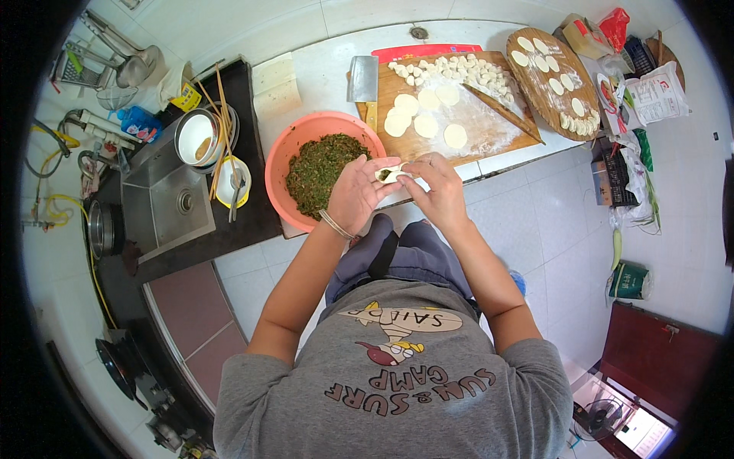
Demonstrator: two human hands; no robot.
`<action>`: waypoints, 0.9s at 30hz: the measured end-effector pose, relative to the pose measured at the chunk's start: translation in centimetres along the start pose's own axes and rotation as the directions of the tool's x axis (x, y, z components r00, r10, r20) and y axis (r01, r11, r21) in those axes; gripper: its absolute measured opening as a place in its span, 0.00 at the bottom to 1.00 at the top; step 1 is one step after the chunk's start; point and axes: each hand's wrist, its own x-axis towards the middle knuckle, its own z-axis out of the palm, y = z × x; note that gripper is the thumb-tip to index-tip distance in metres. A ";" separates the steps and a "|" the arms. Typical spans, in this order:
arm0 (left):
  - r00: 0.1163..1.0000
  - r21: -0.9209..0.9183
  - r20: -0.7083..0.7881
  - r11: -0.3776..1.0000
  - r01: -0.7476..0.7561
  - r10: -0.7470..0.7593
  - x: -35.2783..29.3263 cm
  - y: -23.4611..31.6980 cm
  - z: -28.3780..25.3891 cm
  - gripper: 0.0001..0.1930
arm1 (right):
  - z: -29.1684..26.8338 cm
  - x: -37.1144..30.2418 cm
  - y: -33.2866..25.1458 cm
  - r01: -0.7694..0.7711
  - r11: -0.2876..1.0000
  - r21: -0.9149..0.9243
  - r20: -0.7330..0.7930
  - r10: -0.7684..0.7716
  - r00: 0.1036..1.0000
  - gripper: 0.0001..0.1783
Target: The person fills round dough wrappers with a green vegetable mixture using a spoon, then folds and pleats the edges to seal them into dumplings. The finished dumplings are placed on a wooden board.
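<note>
Between my two hands is a dumpling [391,174], its pale wrapper folded over a dark green filling that still shows at the left end. My left hand [358,187] cradles it on the fingers. The fingertips of my right hand [438,187] pinch the wrapper's right side. Just left of and below them sits a pink basin [277,164] of chopped green filling [325,172]. Beyond my hands lies a floured wooden board [489,138] with several round wrappers [455,136], many small dough pieces [451,70] and a rolling pin [505,112].
A cleaver [363,80] rests at the board's left edge. On the right, a round wooden board [535,84] carries wrappers and a row of finished dumplings [581,124]. To the left are a sink [164,203], stacked bowls [197,138] with chopsticks, and a yellow-white dish [232,183] holding a spoon.
</note>
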 end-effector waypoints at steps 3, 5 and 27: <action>1.000 0.033 0.009 0.999 0.012 -0.012 0.1 0.0 0.1 0.29 | 0.1 0.1 0.4 0.013 1.000 -0.011 -0.013 -0.013 1.000 0.05; 1.000 0.056 0.012 0.998 0.015 -0.016 0.1 0.0 0.2 0.30 | 0.1 0.1 0.6 0.048 0.999 -0.011 -0.030 -0.049 0.998 0.04; 0.997 0.089 -0.067 0.995 0.044 -0.038 -0.1 0.0 0.7 0.26 | -1.0 0.2 1.2 0.155 0.986 -0.054 0.093 -0.149 0.984 0.08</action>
